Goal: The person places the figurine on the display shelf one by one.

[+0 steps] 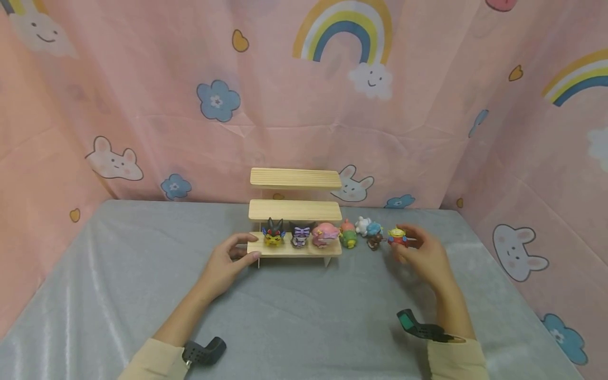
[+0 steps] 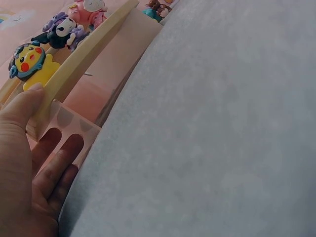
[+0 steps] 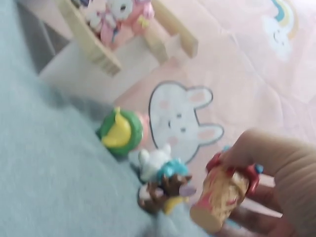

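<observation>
My left hand (image 1: 230, 259) holds the left end of a three-tier wooden display stand (image 1: 295, 252), thumb at the lowest board's edge and fingers beside its clear side panel (image 2: 81, 121). On that board sit a yellow figurine with a dark eared hood (image 1: 273, 233), a black-and-purple figurine (image 1: 300, 235) and a pink figurine (image 1: 325, 235). To the right of the stand, my right hand (image 1: 424, 254) pinches a small toy figurine (image 1: 397, 236) with a yellow-green head and red body. In the right wrist view, the figurine's tan, waffle-patterned lower part (image 3: 217, 200) shows.
Between stand and right hand are a green-and-pink figurine (image 1: 349, 235), a white-and-blue figurine (image 1: 368, 226) and a brown figurine (image 1: 374, 241). Grey cloth (image 1: 304, 322) covers the table. A pink printed curtain (image 1: 275, 137) stands behind and at both sides.
</observation>
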`<state>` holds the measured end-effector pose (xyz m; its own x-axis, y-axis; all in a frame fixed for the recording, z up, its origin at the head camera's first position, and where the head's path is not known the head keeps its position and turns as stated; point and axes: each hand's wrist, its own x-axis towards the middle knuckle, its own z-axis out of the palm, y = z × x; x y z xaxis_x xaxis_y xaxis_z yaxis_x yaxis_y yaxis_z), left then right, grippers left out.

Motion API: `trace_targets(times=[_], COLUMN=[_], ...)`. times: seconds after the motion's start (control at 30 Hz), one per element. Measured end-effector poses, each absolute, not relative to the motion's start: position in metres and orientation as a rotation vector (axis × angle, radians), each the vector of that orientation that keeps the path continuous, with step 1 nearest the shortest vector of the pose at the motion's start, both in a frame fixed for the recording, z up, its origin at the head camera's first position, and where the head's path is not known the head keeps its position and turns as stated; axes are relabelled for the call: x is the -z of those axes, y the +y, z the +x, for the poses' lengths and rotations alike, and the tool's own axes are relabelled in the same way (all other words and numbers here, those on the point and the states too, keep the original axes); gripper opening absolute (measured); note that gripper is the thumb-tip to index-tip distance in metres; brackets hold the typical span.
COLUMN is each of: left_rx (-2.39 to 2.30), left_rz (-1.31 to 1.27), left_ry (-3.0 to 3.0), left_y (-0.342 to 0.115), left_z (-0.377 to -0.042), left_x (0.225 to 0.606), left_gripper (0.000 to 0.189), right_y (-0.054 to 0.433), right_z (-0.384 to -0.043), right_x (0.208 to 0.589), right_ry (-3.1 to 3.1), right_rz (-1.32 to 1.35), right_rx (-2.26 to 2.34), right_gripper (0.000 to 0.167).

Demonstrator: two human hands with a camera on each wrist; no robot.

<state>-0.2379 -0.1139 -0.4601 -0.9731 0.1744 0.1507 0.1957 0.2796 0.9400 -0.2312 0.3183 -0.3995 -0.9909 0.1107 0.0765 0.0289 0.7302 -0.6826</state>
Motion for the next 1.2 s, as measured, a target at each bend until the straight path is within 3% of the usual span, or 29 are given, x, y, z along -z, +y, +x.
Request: trace_targets(times=[0.4, 0.93, 1.2], left_rx=[1.837, 1.86, 1.885], left_rz=[-0.36, -0.354, -0.364], left_ry=[-2.481, -2.478, -2.456], left_y=[-0.117, -0.113, -0.113], left_z=[-0.24, -0.24, -0.241], left_x=[0.46, 0.466, 0.467], left_gripper=[0.036, 0.036, 0.036], right_y=[0.278, 0.213, 0.19], right_z=[-0.236, -0.27, -0.285], right_x=[0.384, 0.347, 0.342], right_ry=[-2.403, -2.181, -2.122], right_rz=[0.12, 0.496, 0.505], right_rx=[-1.808, -1.814, -1.748], right_gripper=[0.052, 0.054, 0.053])
